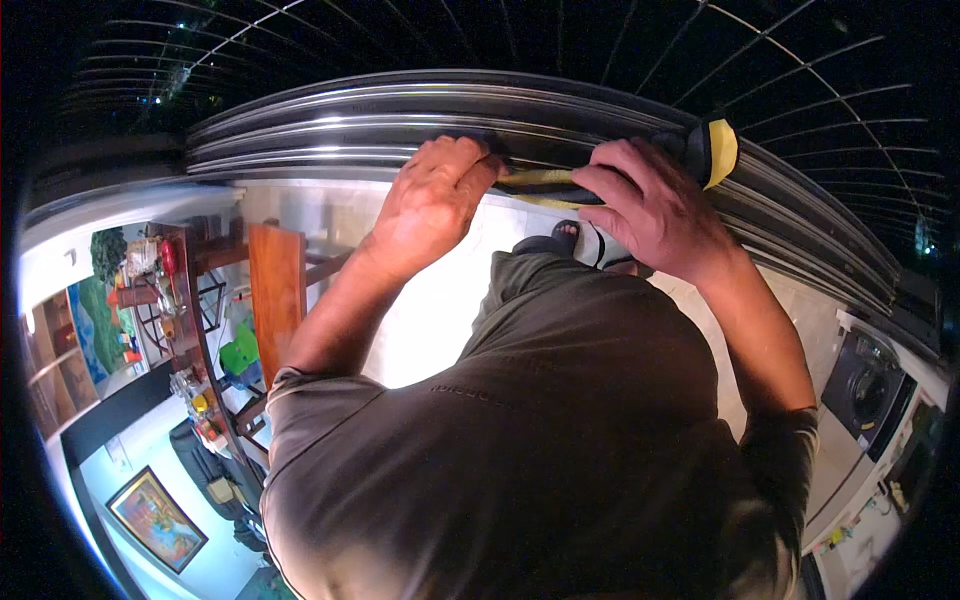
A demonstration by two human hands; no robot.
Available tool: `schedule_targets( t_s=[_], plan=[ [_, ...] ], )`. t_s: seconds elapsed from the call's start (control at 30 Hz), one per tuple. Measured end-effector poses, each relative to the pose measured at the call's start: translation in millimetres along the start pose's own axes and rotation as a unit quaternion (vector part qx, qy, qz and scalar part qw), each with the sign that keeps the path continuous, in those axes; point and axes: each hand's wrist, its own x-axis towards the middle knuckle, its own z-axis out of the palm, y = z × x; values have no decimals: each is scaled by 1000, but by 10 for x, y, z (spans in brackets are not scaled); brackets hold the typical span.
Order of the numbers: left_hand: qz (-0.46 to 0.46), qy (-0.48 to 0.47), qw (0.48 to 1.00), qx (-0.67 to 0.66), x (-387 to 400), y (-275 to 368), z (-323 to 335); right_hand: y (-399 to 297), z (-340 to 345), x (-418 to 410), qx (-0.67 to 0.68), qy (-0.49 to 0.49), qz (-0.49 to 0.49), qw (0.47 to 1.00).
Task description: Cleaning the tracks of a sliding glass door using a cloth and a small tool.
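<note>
A black-and-yellow strip [551,180], apparently cloth or webbing, is stretched between my two hands at the near edge of a metal window sill with sliding tracks [360,135]. Fingers and thumb of my left hand [435,196] pinch its left end. My right hand [656,206] grips it farther right, palm down. Beyond my right knuckles, a black part with a wide yellow end [721,154] rests over the tracks; whether it joins the strip is hidden by the hand.
Beyond the tracks runs a thin-barred metal grille [817,75] against darkness. My sandalled foot [566,231] stands on pale floor below. A wooden table [277,277] with a cluttered top is at left. A dark front-loading washing machine [862,382] stands at right.
</note>
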Motion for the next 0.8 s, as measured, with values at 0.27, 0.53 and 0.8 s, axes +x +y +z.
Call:
schedule_targets(
  t_s=[0.27,0.53,0.8],
  plan=[
    [-66,30,997,-36,10,-20,-42,34,89,125,16,17,-15,1000],
    [-28,-35,999,-7,-2,-153,-153,370,-380,31,-7,-111,46,993],
    [-122,-61,991,-16,29,88,-183,321,-189,171,-25,-77,26,996]
  ],
)
